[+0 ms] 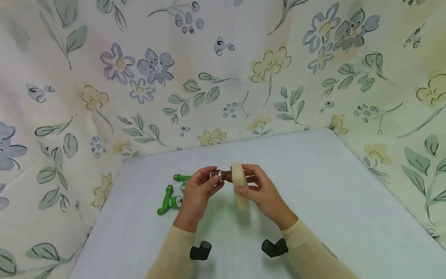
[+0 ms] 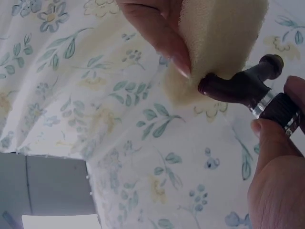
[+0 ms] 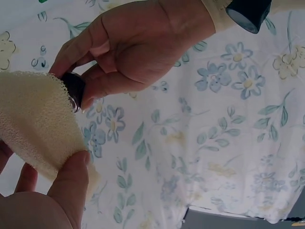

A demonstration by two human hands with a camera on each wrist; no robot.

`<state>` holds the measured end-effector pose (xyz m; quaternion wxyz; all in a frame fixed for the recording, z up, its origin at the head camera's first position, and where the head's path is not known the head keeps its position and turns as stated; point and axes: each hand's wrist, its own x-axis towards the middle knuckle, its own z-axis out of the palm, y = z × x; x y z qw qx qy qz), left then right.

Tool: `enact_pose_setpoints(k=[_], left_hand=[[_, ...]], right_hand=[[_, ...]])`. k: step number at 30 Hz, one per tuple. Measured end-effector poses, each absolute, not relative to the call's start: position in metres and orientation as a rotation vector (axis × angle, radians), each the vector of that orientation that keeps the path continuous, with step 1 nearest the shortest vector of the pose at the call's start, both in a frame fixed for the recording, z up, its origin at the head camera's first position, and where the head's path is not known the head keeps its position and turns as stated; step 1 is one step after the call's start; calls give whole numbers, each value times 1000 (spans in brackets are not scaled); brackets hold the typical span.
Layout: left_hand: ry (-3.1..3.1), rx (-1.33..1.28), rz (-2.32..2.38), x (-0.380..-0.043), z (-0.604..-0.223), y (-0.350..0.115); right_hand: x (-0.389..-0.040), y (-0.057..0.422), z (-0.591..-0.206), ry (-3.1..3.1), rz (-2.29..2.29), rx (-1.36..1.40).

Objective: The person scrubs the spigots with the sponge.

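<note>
My left hand (image 1: 196, 195) grips a dark brown tap (image 1: 226, 176) by its silver-ringed knob, thumb and fingers around it. In the left wrist view the tap's body (image 2: 238, 88) points away from the hand toward a cream sponge (image 2: 221, 36). My right hand (image 1: 267, 193) holds that sponge, thumb on the near side and fingers on the far side. The sponge (image 3: 35, 117) is up against the tap and hides part of it in the right wrist view. Both things are held above the white table.
Two green taps lie on the white table (image 1: 139, 240) left of my left hand. The nearer green tap (image 1: 167, 201) is in plain sight; the farther green tap (image 1: 181, 177) is partly behind the hand. A floral cloth (image 1: 223, 100) hangs along the table's back and sides.
</note>
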<state>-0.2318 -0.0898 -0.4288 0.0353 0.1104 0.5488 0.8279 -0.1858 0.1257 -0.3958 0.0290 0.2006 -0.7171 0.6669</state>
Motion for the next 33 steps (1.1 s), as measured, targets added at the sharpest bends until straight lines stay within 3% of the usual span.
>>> enact_pose_setpoints(k=[21,33], left_hand=[[1667,392,2503,-227,-427,-92],[1675,428,2476,-225,-429,-91]], right_hand=[[-214,130,-439,-2279,1910,419],[-202,131,-414,-2362,1838,186]])
